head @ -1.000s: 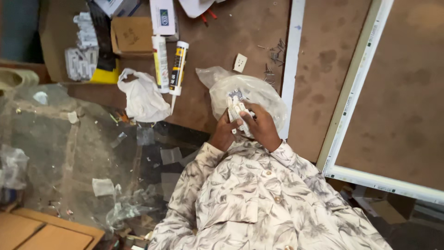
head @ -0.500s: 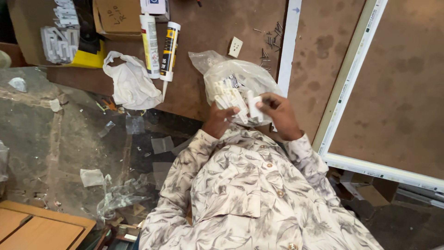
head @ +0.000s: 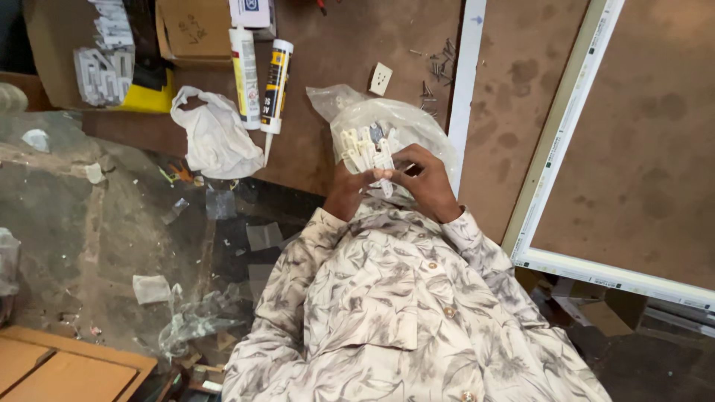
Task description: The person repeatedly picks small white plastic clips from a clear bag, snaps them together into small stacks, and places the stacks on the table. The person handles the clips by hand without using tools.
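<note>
- My left hand (head: 346,195) and right hand (head: 426,182) both hold a bunch of small white plastic pieces (head: 366,152).
- The clear plastic bag (head: 402,123) lies just behind them at 12 o'clock, on the brown surface (head: 335,45).
- Two sealant tubes (head: 261,74) lie at 10 o'clock.

right hand (head: 428,182) regripped, white parts (head: 366,151) fanned out

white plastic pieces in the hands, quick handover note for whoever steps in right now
Left hand: cradles a bunch of white plastic pieces.
Right hand: fingers pinch one piece in that bunch.
Clear plastic bag: lies on the brown board just beyond the hands.
Two sealant tubes and a white rag lie to the left.
Done: pieces in hand. Left: not clear from this view.
</note>
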